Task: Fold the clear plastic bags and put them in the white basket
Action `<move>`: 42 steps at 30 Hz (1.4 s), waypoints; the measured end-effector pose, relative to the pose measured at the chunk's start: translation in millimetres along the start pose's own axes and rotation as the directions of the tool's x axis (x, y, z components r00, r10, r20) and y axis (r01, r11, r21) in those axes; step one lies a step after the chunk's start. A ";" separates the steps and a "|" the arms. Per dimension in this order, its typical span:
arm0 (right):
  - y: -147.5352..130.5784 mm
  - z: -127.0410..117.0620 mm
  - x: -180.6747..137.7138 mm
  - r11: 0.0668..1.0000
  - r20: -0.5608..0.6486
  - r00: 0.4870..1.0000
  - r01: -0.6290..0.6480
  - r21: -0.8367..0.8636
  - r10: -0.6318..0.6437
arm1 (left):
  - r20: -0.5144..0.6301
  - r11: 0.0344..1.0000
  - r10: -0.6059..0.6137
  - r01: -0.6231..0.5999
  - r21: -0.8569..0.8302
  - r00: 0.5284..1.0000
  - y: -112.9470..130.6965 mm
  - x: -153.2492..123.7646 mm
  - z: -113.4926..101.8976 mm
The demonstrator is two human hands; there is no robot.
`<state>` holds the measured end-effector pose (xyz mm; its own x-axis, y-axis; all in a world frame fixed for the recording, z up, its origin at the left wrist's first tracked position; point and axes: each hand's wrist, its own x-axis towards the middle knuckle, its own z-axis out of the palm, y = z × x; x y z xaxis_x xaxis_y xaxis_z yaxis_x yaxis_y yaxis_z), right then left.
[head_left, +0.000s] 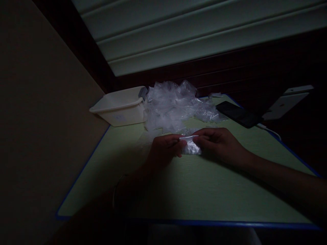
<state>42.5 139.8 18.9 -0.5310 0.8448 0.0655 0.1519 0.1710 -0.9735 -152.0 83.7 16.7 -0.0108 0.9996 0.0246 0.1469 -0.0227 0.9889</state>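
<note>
Okay, from where I'm standing, left hand [165,147] and right hand [219,143] are pinching a small, shiny, crinkled plastic packet [191,147] over mid-table [204,197]. Crumpled clear-film heap [171,107] is lying along the table's far edge; smooth whitish bin [133,114] is sitting at its far-left corner.

Hands [221,143]: two
Held packet [191,147]: one
Piled packets [171,107]: uncountable
Bin [130,114]: one
Phone [237,114]: one
Cable [262,126]: one
Table [217,197]: one
</note>
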 end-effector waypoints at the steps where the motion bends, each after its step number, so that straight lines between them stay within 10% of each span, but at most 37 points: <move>1: -0.2 0.2 -0.2 1.000 -0.004 1.000 0.005 -0.007 -0.005 | 0.007 1.000 0.007 -0.007 0.000 1.000 0.4 -0.4 0.1; 42: 6.5 1.1 3.8 0.926 0.023 0.998 -0.066 0.373 0.062 | -0.048 0.992 0.075 -0.080 -0.093 0.996 1.1 1.7 -3.2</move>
<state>40.6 143.6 12.6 -0.5399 0.8417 0.0003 -0.1352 -0.0863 -0.9870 -155.1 85.3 18.2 -0.0470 0.9932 0.1061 0.0547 -0.1035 0.9931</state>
